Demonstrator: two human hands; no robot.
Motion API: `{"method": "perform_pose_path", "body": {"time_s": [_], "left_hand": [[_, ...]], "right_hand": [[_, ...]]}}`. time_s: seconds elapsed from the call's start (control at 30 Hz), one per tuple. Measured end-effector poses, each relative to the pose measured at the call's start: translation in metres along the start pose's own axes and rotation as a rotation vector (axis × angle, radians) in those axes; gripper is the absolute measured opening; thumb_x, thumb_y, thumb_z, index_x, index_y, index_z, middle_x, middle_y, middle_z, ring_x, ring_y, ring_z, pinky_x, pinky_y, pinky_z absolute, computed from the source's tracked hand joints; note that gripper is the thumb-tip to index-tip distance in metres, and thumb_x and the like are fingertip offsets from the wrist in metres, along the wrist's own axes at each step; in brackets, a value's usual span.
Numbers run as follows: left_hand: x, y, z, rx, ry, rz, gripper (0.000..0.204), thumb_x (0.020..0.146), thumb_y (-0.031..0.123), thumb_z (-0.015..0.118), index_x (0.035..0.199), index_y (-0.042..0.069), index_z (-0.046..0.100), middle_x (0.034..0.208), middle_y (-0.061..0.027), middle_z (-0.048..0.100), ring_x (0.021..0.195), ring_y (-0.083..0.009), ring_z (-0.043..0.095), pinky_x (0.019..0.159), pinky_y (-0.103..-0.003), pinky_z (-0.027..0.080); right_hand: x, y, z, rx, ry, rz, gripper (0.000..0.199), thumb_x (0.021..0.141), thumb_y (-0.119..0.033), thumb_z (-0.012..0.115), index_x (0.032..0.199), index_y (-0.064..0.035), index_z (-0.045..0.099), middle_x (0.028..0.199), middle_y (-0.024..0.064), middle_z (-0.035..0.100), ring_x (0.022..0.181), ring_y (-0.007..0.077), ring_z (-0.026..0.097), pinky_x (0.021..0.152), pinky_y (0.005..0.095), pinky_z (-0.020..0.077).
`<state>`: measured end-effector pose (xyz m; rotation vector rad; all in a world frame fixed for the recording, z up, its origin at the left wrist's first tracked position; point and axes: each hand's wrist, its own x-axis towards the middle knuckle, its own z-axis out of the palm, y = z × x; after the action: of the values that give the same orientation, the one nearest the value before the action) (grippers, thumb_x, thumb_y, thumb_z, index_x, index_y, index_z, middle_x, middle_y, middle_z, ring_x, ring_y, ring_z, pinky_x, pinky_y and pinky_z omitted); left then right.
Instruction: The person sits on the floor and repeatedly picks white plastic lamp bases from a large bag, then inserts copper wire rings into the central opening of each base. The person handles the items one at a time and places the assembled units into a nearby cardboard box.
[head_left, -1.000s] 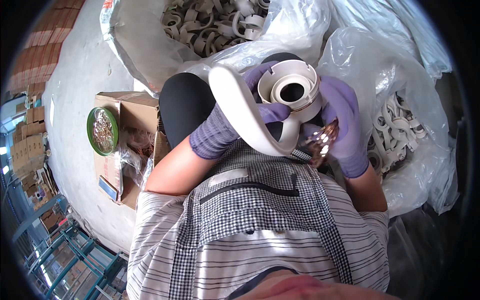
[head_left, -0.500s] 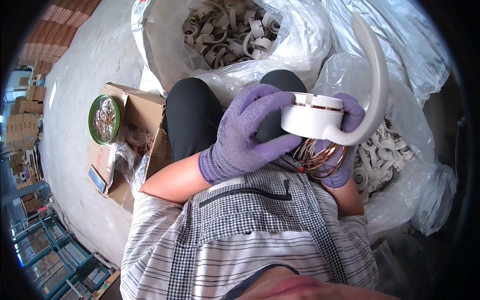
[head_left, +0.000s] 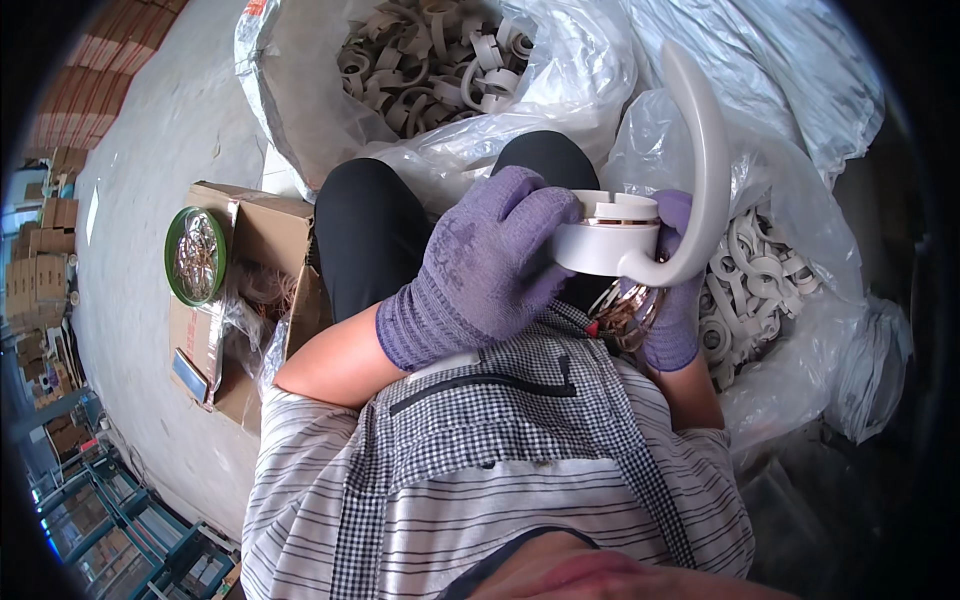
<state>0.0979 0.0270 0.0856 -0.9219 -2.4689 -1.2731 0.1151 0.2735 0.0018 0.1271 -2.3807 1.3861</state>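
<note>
Two gloved hands worked one part at the centre of my view. Furthest left, a round green-rimmed tin of thin metal rings (head_left: 196, 256) sat on an open brown cardboard box (head_left: 262, 300) on the grey floor. Next came the left hand in a purple knit glove (head_left: 487, 265), clenched over the side of the white plastic cylindrical fitting with a long curved hook arm (head_left: 640, 235), held above the lap with the arm sweeping upward. Behind it, a clear plastic bag of white ring-shaped parts (head_left: 430, 60) lay open. Under the fitting, the right hand in a purple glove (head_left: 672, 310) gripped a bundle of copper-coloured wire rings (head_left: 622, 308) and steadied the fitting's base. Furthest right, a second clear bag of white hooked parts (head_left: 760, 280) rested beside the knee.

I judged the step as seating a metal ring on the fitting's top groove; the next move would call for firm left-hand support and careful ring alignment.
</note>
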Motion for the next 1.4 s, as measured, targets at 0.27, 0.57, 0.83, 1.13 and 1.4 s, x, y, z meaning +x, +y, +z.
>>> {"method": "perform_pose_path", "body": {"time_s": [0.27, 0.57, 0.83, 1.13, 1.4], "left_hand": [[-0.002, 0.004, 0.006, 0.157, 0.09, 0.096, 0.059, 0.063, 0.006, 0.082, 0.119, 0.005, 0.063, 0.107, -0.0183, 0.06, 0.092, -0.0364, 0.065, 0.081, -0.044, 0.055], [-0.003, -0.013, 0.02, 0.021, -0.062, -0.035, 0.053, 0.073, 0.011, 0.081, 0.122, 0.003, 0.062, 0.109, -0.0158, 0.061, 0.096, -0.0335, 0.065, 0.085, -0.042, 0.055], [-0.014, -0.13, 0.012, 0.018, -0.213, -0.322, 0.059, 0.088, 0.034, 0.081, 0.137, 0.009, 0.061, 0.124, -0.0148, 0.061, 0.116, -0.0316, 0.064, 0.101, -0.04, 0.052], [0.075, -0.3, 0.01, 0.328, -0.634, -0.63, 0.048, 0.088, 0.042, 0.069, 0.118, 0.006, 0.073, 0.109, -0.0176, 0.075, 0.101, -0.0327, 0.072, 0.092, -0.042, 0.055], [0.131, -0.387, 0.146, 0.512, -0.516, -0.318, 0.069, 0.087, 0.013, 0.061, 0.154, 0.011, 0.045, 0.161, -0.013, 0.042, 0.141, -0.0288, 0.048, 0.117, -0.04, 0.039]], "right_hand": [[0.02, -0.005, 0.001, -0.233, -0.048, -0.334, 0.054, 0.082, -0.021, 0.078, 0.127, -0.0063, 0.052, 0.116, 0.0168, 0.061, 0.098, 0.0381, 0.069, 0.077, 0.0446, 0.06], [-0.002, 0.016, -0.001, 1.077, -0.135, 0.686, 0.034, 0.101, -0.026, 0.062, 0.126, -0.0025, 0.056, 0.111, 0.0094, 0.063, 0.096, 0.0214, 0.066, 0.086, 0.0381, 0.0582], [-0.085, 0.158, -0.11, 0.971, 0.352, 0.731, 0.044, 0.103, -0.025, 0.062, 0.139, 0.0002, 0.056, 0.127, 0.0116, 0.067, 0.098, 0.0185, 0.061, 0.083, 0.0304, 0.0524], [-0.068, 0.066, -0.084, 0.273, 0.333, 0.504, 0.045, 0.111, -0.04, 0.044, 0.144, -0.0099, 0.052, 0.118, 0.0105, 0.067, 0.058, 0.0055, 0.042, 0.053, 0.0221, 0.0368], [-0.025, 0.016, 0.016, 0.717, -0.028, 0.861, 0.039, 0.112, -0.032, 0.039, 0.138, -0.0075, 0.056, 0.089, -0.0009, 0.055, 0.055, 0.0052, 0.037, 0.048, 0.0209, 0.0317]]}}
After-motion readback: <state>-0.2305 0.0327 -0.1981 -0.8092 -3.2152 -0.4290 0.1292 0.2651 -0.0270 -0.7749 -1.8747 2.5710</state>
